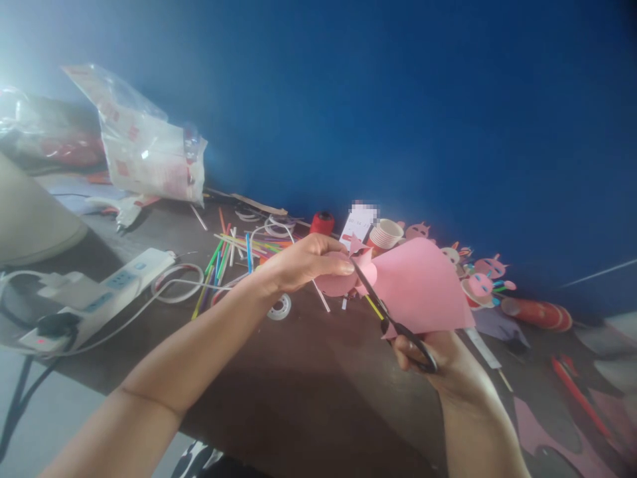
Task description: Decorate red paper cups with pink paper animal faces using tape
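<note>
Black-handled scissors (374, 300) are in my right hand (438, 362), with the fingers through and around the handles. Their blades reach up and left to a sheet of pink paper (423, 282), at the edge of a partly cut shape. My left hand (318, 262) pinches the cut part of the pink paper between thumb and fingers, left of the blade tips. A rounded pink piece hangs below the left thumb, and pointed bits stick up beside it. The paper hides part of the blades, and whether they are fully closed is unclear.
A white power strip (117, 282) with cables lies at left, near a glue gun (132, 209) and a plastic bag (149, 156). Colored straws (233, 249), stacked paper cups (385, 234), pink animal crafts (482, 282), a red cylinder (537, 313) and paper scraps (552, 435) lie about.
</note>
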A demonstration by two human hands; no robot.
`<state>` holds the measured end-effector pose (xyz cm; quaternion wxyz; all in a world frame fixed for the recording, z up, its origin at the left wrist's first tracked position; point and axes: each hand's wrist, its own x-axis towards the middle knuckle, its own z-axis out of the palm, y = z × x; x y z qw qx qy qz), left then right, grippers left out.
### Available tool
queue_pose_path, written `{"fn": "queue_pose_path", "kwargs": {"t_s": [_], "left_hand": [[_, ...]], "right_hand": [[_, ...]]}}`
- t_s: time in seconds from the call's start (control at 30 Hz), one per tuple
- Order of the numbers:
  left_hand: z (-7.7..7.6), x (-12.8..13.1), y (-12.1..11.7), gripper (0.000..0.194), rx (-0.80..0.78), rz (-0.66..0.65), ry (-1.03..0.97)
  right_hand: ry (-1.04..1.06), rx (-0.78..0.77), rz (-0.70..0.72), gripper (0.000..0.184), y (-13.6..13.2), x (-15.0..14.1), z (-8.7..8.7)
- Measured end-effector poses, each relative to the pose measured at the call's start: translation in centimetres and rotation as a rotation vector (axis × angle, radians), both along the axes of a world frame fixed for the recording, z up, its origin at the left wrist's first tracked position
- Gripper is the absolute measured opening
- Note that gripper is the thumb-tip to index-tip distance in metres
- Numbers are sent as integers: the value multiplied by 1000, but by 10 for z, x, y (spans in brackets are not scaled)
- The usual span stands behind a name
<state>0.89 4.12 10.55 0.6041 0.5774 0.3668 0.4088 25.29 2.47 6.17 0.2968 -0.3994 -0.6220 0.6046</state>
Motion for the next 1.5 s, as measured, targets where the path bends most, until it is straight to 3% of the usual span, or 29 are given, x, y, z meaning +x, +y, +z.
{"fn": "queue_pose_path", "kwargs": {"t_s": [0.27,0.53,0.97,1.2,1.5], "left_hand": [[2,-3,-1,19,29,-7,98],[1,-3,-3,18,15,36,161],[-4,-3,-1,13,-68,-143,-33],[-1,-3,-2,13,-105,-64,63],[-1,-3,-1,14,-86,-59,92]], "right_hand": [[-30,-75,-22,38,2,-2,0],[-52,-161,52,33,3,1,1],[-71,-152,97,37,3,-4,9],[-98,-128,115,34,4,-2,8],[-96,-143,111,31,6,3,0]]}}
